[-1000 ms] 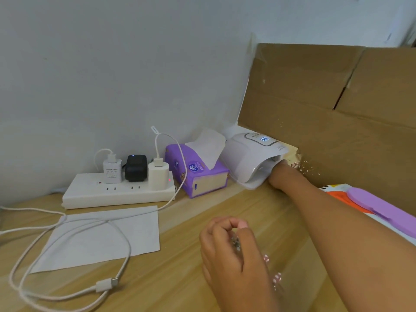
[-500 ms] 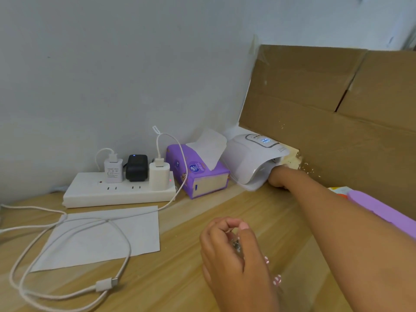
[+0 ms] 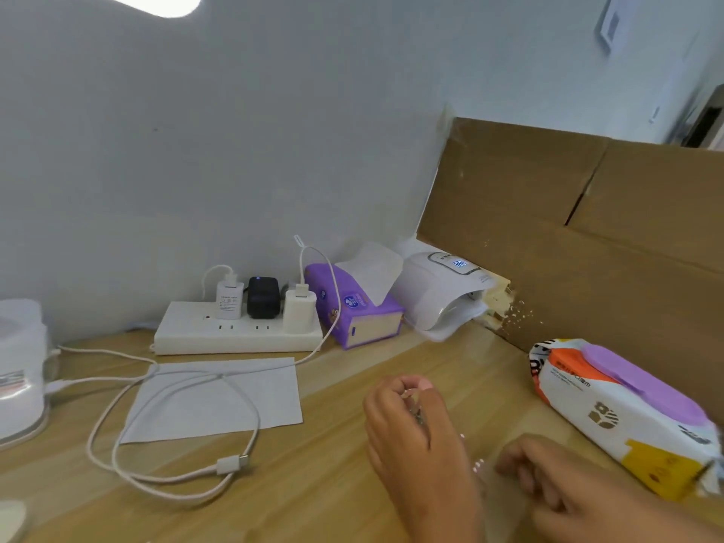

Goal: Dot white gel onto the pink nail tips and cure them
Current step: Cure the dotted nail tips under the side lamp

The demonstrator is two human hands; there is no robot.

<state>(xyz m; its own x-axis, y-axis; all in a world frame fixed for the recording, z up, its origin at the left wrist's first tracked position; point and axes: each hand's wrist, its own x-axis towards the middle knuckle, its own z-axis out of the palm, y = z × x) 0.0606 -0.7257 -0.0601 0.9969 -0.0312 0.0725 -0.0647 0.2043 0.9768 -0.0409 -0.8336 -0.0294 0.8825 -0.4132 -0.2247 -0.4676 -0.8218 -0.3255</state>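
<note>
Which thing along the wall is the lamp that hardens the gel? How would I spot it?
Find the big cardboard sheet leaning at the right. At its lower left corner, on the wooden table, sits the lamp, just right of the purple tissue box. It alone is a white dome with a small blue lit display on top.

No word or number reads clearly. The curing lamp (image 3: 438, 291) at 1 o'clock shows lit blue digits, too blurred to read. Print on the wipes pack (image 3: 611, 409) at 4 o'clock, the white charger (image 3: 229, 301) and the tissue pack (image 3: 352, 307) at 10 o'clock is illegible.
</note>
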